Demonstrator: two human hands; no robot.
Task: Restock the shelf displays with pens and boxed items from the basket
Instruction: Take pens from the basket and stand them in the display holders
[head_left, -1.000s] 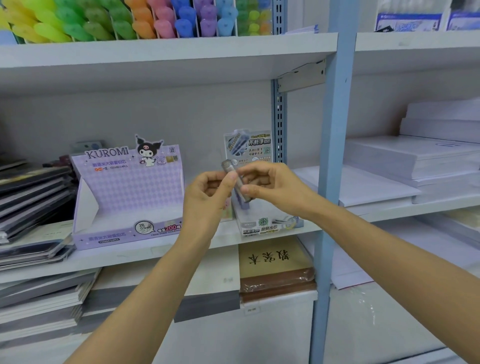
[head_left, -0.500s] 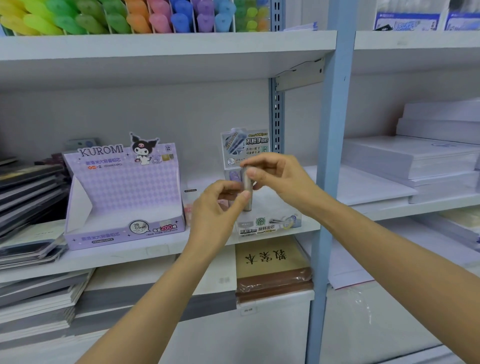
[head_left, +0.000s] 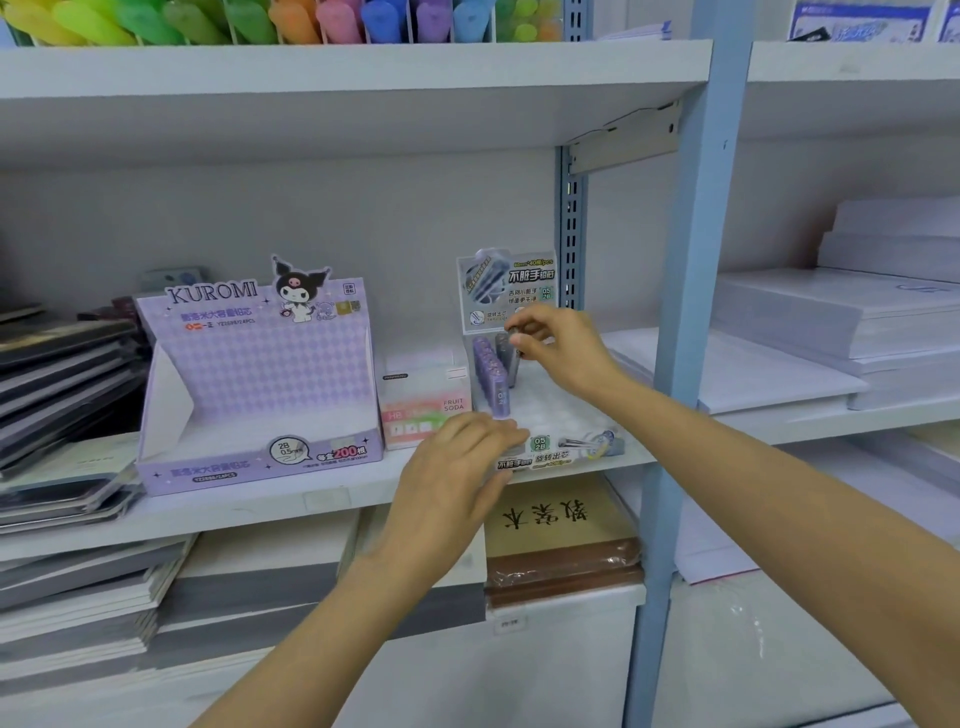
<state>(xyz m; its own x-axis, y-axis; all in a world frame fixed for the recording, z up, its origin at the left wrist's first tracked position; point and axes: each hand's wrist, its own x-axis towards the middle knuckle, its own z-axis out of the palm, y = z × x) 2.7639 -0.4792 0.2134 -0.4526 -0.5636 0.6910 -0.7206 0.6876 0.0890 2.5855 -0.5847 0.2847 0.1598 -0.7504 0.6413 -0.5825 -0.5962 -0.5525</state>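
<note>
Shelf tray (head_left: 563, 456): lead tube (head_left: 513, 368) stands upright.

Far left of the fingers (head_left: 498, 434), slanted stacks of dark notebooks (head_left: 62, 384) on the shelf. Directly below the fingers, one shelf down, a brown plastic-wrapped book (head_left: 563, 540) with a tan cover and black brush characters (upside down from here). Left of that book, grey and white paper stacks (head_left: 249, 582). Just right of the fingers, a pale blue upright post (head_left: 685, 364), with a grey metal bracket (head_left: 623, 137) near its top. Beyond the post, piles of white paper (head_left: 831, 332), well apart from the fingers.
</note>
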